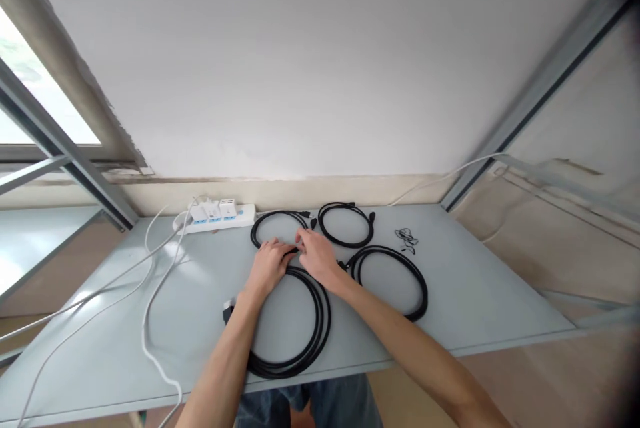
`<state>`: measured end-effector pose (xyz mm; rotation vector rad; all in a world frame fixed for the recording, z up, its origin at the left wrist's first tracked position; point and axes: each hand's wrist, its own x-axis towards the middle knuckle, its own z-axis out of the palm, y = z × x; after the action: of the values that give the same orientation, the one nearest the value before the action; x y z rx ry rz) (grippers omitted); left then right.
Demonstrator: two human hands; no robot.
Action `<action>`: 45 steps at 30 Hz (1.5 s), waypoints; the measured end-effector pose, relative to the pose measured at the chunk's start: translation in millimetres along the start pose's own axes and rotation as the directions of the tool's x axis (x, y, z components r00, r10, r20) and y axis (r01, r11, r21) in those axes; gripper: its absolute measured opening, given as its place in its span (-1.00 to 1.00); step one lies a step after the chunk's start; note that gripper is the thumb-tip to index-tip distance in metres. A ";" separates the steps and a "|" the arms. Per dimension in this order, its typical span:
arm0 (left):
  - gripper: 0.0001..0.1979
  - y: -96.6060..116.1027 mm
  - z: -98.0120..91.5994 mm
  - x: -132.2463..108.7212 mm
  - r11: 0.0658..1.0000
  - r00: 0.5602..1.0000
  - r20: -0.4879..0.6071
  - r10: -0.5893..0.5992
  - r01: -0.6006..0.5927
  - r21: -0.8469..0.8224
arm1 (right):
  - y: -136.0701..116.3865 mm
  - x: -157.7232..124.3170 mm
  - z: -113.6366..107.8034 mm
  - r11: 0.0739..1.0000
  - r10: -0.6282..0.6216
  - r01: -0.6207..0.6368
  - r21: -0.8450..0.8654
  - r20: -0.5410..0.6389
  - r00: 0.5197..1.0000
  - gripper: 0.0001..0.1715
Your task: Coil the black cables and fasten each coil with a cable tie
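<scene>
A large coil of black cable (320,321) lies on the table in front of me, partly under my forearms. At its far side, my left hand (271,263) has its fingers closed on a black end of the cable. My right hand (319,256) meets it there, with thumb and fingers pinched together beside that end. Whatever sits between the right fingertips is too small to make out. Left of my left forearm, a black plug with a light metal tip (228,310) belongs to a cable.
Smaller black cable coils sit at the back left (260,220), back right (346,245) and right (423,291). Thin black ties (407,239) lie farther right. A white power strip (243,216) with chargers stands by the wall; white cords (145,321) cross the table's left side.
</scene>
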<state>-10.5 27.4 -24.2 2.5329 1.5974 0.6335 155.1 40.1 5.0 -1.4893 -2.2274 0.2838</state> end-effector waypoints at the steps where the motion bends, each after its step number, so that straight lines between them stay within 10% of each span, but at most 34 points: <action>1: -0.77 0.9 -0.1 0.3 1.000 1.000 0.006 0.012 -0.012 0.001 | 2.9 0.0 0.3 0.997 0.043 -0.043 0.062 -0.005 0.999 -0.68; 10: -0.72 2.9 2.0 0.3 0.998 0.998 0.004 0.060 -0.060 0.014 | 21.7 -0.7 4.0 0.895 0.160 -0.162 0.416 0.040 0.986 -0.80; 23: -0.72 3.0 2.7 -0.4 0.998 0.998 -0.017 0.056 -0.056 0.026 | 30.0 0.1 7.0 0.921 0.068 -0.063 0.384 -0.001 0.998 -0.80; 30: -0.71 3.6 0.2 -0.3 0.998 0.998 -0.014 0.063 -0.063 0.015 | 30.6 3.1 -2.4 0.579 0.190 -0.347 0.738 0.292 0.937 -0.82; 41: -0.72 4.6 -3.8 -1.1 0.998 0.998 -0.028 0.055 -0.054 0.019 | 27.5 3.3 -4.3 0.028 0.233 -0.551 0.834 0.531 0.815 -0.85; 45: -0.73 3.3 -2.7 -0.8 0.998 0.998 -0.014 0.056 -0.056 0.013 | 28.9 3.3 -4.1 0.229 0.143 -0.485 0.844 0.464 0.874 -0.99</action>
<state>-9.0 24.8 -21.0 2.5968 1.5446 0.6511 179.7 54.3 -2.3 -1.1259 -1.2526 1.7517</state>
